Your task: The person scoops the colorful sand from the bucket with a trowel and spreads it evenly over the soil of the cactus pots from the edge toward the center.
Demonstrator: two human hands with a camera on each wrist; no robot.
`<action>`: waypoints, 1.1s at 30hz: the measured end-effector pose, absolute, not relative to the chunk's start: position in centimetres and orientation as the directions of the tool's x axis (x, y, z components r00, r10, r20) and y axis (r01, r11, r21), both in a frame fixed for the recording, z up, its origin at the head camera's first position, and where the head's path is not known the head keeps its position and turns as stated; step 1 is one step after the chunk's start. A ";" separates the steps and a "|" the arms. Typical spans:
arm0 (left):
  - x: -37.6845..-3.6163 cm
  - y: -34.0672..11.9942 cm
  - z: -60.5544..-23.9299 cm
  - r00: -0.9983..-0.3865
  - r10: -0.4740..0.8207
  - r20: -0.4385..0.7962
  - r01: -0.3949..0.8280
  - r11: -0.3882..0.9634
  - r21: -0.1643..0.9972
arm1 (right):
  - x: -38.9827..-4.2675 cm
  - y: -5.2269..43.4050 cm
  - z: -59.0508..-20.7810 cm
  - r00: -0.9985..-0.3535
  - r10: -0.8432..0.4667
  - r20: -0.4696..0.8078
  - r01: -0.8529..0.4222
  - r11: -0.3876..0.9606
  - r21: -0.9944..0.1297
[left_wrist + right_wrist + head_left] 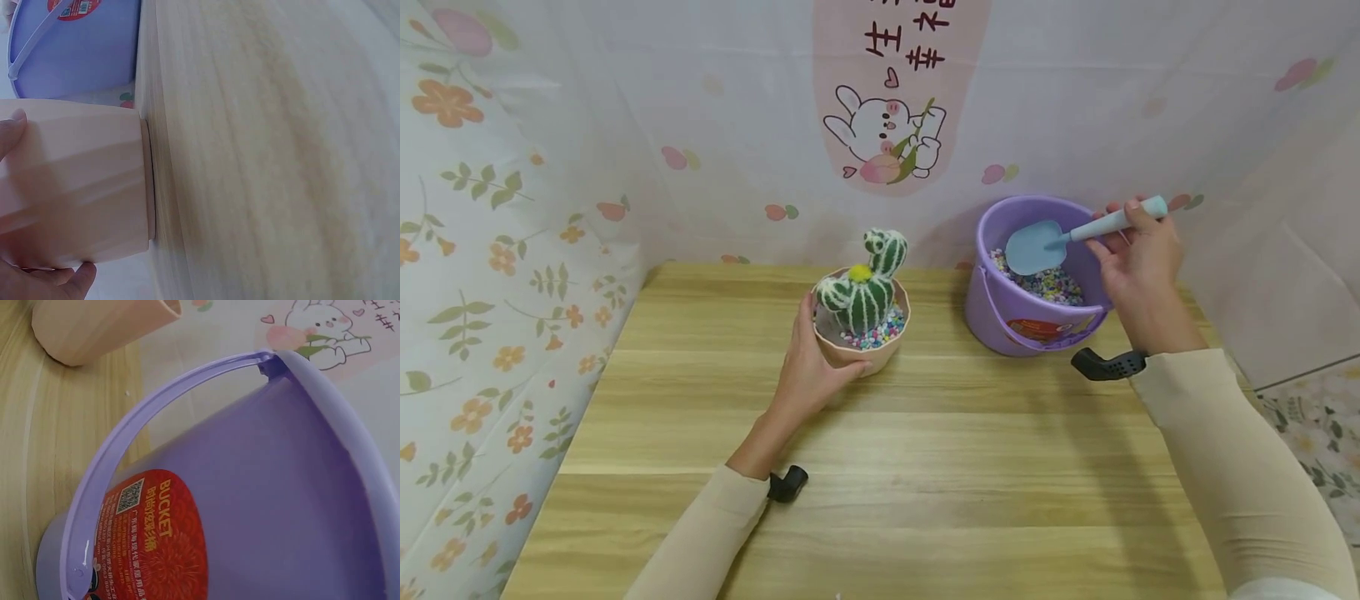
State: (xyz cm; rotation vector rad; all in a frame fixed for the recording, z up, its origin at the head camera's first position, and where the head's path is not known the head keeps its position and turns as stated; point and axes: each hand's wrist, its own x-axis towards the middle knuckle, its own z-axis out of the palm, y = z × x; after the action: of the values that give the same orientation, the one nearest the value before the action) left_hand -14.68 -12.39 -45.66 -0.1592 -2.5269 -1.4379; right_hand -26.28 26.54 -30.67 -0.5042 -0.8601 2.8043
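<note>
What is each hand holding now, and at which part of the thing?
The right hand grips the blue shovel near the end of its handle. The left hand holds the pink cactus pot by its side wall.

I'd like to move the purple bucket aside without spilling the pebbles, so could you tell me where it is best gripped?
Take the purple bucket by its handle, which hangs folded down over the front wall. Come from the front, lift it upright, then raise. The right hand holds the scoop over the open rim, blocking the top.
</note>
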 end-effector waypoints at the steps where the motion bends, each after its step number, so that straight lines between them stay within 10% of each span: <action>1: -14.7 -12.4 -45.7 -0.968 -0.019 0.252 0.207 0.513 0.833 | -26.3 26.4 -30.7 -0.930 0.256 -0.265 -0.064 -0.821 -0.567; 33: -14.7 -12.3 -45.5 -0.970 -0.020 0.244 0.199 0.516 0.833 | -26.4 23.5 -32.1 -0.981 0.010 0.195 -0.167 -0.555 -0.815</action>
State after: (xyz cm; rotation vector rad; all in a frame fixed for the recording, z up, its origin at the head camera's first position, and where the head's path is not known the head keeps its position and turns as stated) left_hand -14.68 -12.31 -45.48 -0.1523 -2.5352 -1.4363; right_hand -26.45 23.52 -32.12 0.2554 -1.4273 2.6727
